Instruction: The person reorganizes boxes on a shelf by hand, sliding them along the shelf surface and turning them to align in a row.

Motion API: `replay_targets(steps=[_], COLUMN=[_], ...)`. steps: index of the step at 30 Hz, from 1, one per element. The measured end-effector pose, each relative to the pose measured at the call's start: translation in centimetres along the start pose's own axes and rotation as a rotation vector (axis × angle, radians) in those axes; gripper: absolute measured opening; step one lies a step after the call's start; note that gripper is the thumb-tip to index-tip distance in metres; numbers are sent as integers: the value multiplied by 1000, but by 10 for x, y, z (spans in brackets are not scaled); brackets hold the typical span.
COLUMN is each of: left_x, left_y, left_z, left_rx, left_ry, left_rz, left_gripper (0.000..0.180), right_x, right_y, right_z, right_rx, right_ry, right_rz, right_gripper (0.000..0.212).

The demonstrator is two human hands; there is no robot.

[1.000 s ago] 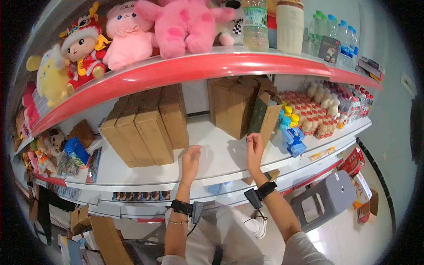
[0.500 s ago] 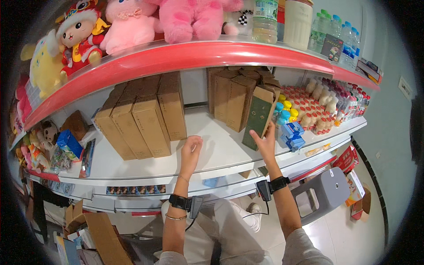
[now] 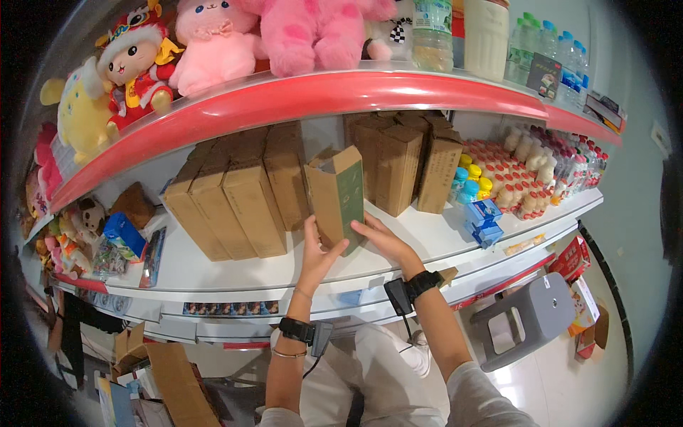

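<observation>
A tall cardboard box (image 3: 349,199) with one green side and one brown side stands between my hands over the white shelf (image 3: 277,274); its top flaps look loose. My left hand (image 3: 320,255) grips its lower left side, thumb on the front. Against the lower right edge presses my right hand (image 3: 384,242), its fingers partly behind the box. To the left, a row of brown cardboard boxes (image 3: 249,210) stands upright. More brown boxes (image 3: 398,171) stand together to the right, behind my right hand.
Small bottles with red caps (image 3: 494,174) and blue packs (image 3: 484,220) fill the shelf's right side. Plush toys (image 3: 213,50) sit on the red-edged upper shelf (image 3: 313,103). A grey stool (image 3: 530,313) stands at lower right; an opened carton (image 3: 174,384) lies at lower left.
The green-sided box has moved left from the right-hand group, turning to show its brown side. My right hand moved left with it, and my left hand has closed on it.
</observation>
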State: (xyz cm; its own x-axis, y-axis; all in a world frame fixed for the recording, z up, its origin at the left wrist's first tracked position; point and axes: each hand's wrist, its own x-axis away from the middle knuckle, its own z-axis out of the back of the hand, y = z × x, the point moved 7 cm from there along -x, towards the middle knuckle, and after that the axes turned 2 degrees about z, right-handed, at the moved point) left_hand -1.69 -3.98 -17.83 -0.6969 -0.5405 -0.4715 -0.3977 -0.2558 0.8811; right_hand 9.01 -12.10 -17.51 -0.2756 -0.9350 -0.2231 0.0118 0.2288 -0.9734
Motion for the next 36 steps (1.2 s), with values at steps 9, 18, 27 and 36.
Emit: replay_targets(steps=[9, 18, 27, 36], left_x=[-2, -4, -4, -6], left_y=[-8, -14, -11, -31], left_z=[-1, -11, -11, 2], left_rx=[-143, 34, -47, -168], left_ry=[17, -167, -169, -165], left_rz=[-34, 126, 141, 26], left_gripper=[79, 93, 82, 77], right_x=[-4, -10, -1, 6], right_y=[-25, -129, -154, -159], right_z=[12, -8, -5, -5], right_rx=[116, 783, 969, 982], right_ry=[335, 437, 509, 501], right_rz=[266, 668, 681, 781], right_gripper=[65, 48, 27, 20])
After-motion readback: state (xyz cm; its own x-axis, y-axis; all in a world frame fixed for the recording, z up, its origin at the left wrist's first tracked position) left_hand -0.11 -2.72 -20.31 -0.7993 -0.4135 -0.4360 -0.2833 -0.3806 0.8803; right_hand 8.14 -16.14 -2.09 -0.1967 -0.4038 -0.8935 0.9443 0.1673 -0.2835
